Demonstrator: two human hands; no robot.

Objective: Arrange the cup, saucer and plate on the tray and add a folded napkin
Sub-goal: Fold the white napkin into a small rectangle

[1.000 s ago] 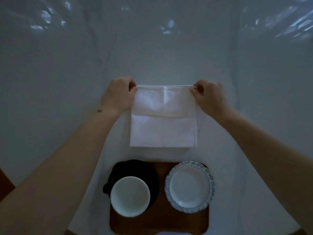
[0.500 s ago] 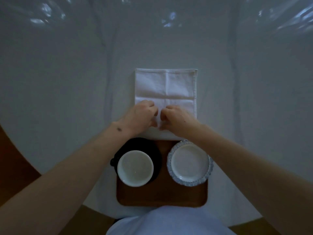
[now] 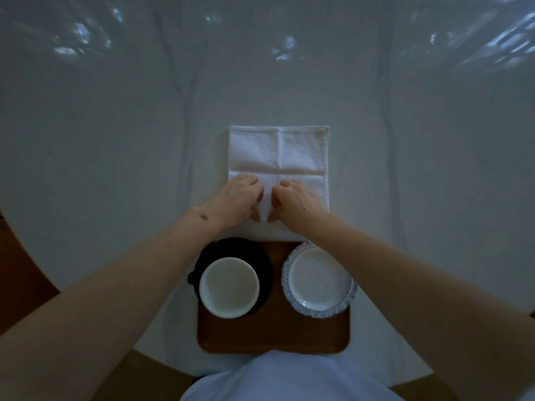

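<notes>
Both hands have come back from the far corners, and now the left hand [image 3: 236, 202] and right hand [image 3: 295, 204] are pinching the near part of the napkin [image 3: 278, 151] on the bench [image 3: 115, 140], just beyond the tray [image 3: 275, 334], so folding is continuing.

Head view, steeply down over table [image 3: 115, 169]

One white napkin [image 3: 278, 157] lies on one white table [image 3: 115, 169]. One wooden tray [image 3: 275, 334] carries one cup [image 3: 229, 287], one dark saucer [image 3: 260, 256] and one patterned plate [image 3: 318, 282]. Two hands are in view: left hand [image 3: 236, 201], right hand [image 3: 298, 202].
</notes>
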